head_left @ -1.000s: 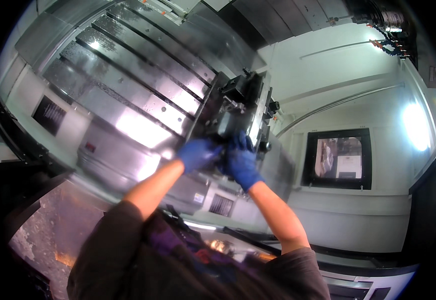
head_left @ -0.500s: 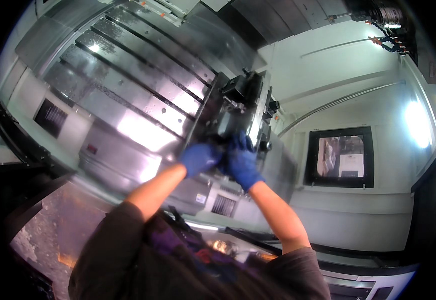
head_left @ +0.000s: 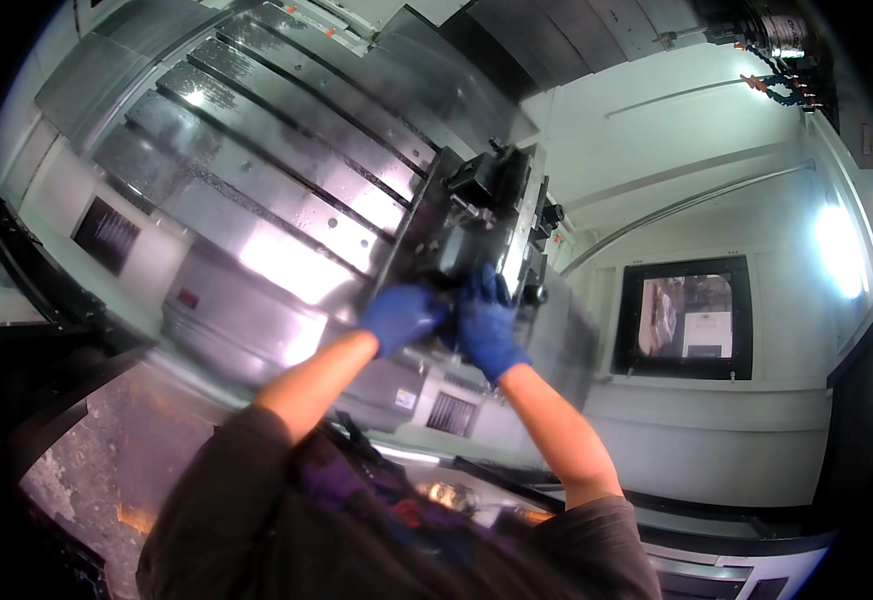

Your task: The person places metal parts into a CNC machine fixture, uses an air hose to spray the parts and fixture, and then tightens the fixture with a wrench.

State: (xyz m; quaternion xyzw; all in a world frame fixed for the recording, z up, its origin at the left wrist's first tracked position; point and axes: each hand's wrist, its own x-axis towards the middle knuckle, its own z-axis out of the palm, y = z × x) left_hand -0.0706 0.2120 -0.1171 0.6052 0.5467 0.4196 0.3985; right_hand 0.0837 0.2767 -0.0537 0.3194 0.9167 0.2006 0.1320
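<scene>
Below left hand point(head_left: 400, 318), pale label point(head_left: 406, 398)

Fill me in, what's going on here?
A person's blue-gloved left hand and right hand are close together at the near end of a dark metal fixture. It sits at the right side of a slotted metal table. What they grip, if anything, is hidden.

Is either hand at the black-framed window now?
No, the left hand and right hand are both at the dark fixture, left of the window.
</scene>
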